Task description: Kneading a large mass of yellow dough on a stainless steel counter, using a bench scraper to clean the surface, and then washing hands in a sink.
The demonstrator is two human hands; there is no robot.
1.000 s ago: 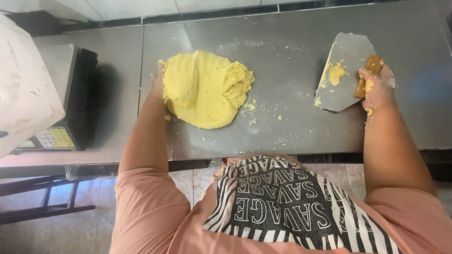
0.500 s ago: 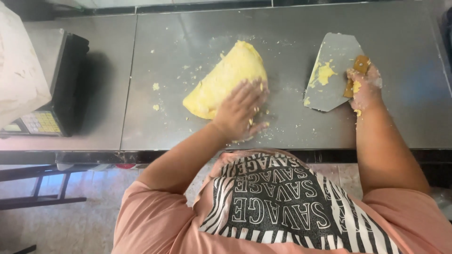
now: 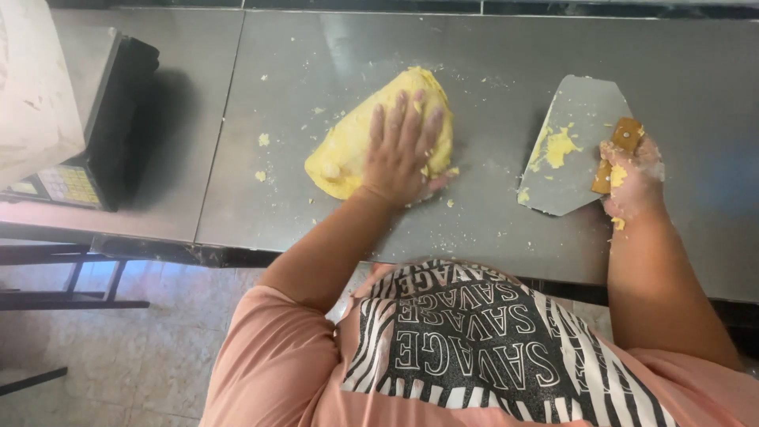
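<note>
A lump of yellow dough (image 3: 348, 146), folded into a long wedge, lies on the steel table (image 3: 316, 63). My left hand (image 3: 401, 154) presses flat on its right half, fingers spread. My right hand (image 3: 630, 178), smeared with dough, grips the wooden handle of a wide metal scraper (image 3: 573, 150) that rests flat on the table to the right. Bits of yellow dough stick to the blade.
A weighing scale (image 3: 75, 158) with a keypad stands on the left table section, partly under a white bag (image 3: 32, 95). Dough crumbs (image 3: 263, 140) are scattered around the lump. The table's front edge runs just before my body.
My left hand came from the dough's far left side over to its right and now presses down on top. The dough went from a round mass to a folded wedge. The scraper hand stayed put.
</note>
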